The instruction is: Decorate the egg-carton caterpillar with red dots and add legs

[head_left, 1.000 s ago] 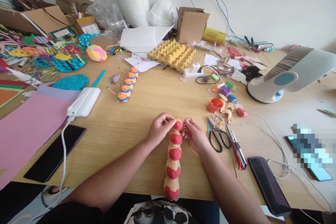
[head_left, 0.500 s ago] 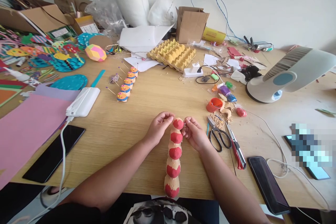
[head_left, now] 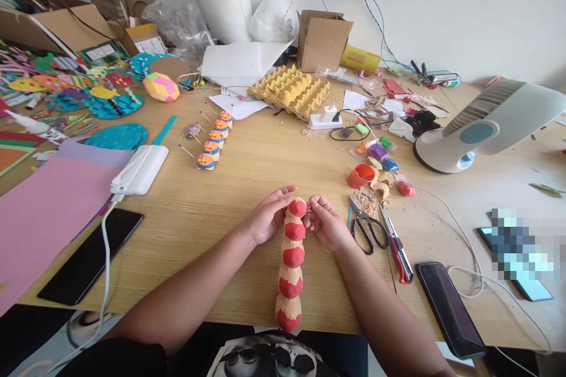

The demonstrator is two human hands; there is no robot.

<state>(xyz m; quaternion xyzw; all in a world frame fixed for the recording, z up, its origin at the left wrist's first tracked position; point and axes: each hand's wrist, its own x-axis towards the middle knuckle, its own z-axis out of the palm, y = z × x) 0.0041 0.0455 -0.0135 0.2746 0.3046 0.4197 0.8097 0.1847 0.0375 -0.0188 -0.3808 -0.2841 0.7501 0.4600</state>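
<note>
A strip of egg carton lies lengthwise before me on the table, its bumps beige with red tops. My left hand holds its far end from the left, thumb on the first bump and fingers behind it. On the other side, my right hand has thumb and fingers pinched together close against that bump. Whatever is in this pinch is too small to make out. Farther off to the left stands an orange and blue painted egg carton strip with thin pins sticking out.
Scissors and a red utility knife lie right of my right hand, near a red cup and wood-coloured shavings. Phones lie at both sides. A white fan stands at right; a yellow egg tray is at the back.
The far end of the strip has shifted slightly left. My left hand has moved from fingertip contact to a fuller hold around that end; my right hand stays close beside it.
</note>
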